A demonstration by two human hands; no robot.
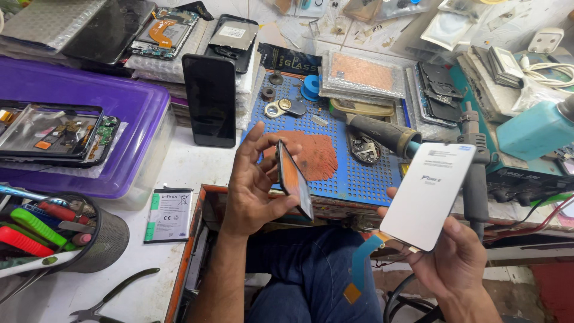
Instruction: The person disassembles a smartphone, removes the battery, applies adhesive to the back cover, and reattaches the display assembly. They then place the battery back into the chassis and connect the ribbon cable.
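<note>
Both hands hang just off the tabletop's (179, 155) cluttered front edge, over the lap. Left hand (254, 185) pinches a phone screen (294, 177) edge-on; right hand (451, 254) cradles a white display panel (427, 194).

Bright, even light; sharp focus, soft shadows.

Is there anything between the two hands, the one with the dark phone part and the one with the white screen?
Nothing visible. The left hand holds the dark phone part; the right hand holds the white screen. Between them lies only open air above the blue mat.
</note>
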